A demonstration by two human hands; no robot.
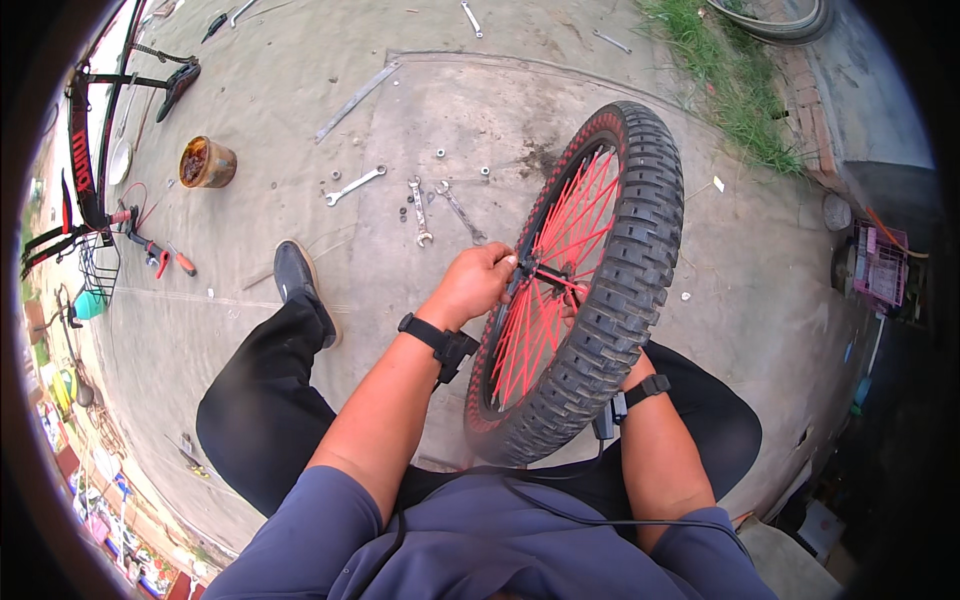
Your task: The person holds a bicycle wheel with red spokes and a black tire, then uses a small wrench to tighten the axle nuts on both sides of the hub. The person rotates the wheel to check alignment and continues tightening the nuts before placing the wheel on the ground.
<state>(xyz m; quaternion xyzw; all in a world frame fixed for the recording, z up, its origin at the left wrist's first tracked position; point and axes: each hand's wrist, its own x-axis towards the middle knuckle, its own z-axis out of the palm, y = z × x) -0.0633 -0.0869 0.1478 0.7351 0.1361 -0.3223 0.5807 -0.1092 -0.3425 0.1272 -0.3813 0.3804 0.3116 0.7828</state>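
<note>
A bicycle wheel (648,225) with a knobby black tyre and red spokes stands upright, tilted, between my knees. At the wheel's left side, my left hand (478,283) is closed, its thumb and fingers pinching the left end of the black axle (545,274). Any small part within that pinch is too small to make out. My right hand (572,303) reaches behind the wheel and shows only in part through the spokes, its fingers curled by the hub. The tyre hides the rest of it.
Wrenches (419,212) and several nuts lie on the concrete ahead. A tub of brown grease (208,163) stands at left, near a bicycle frame (85,150) and a screwdriver (182,260). Grass (735,90) and a pink crate (880,262) are at right. A cable crosses my lap.
</note>
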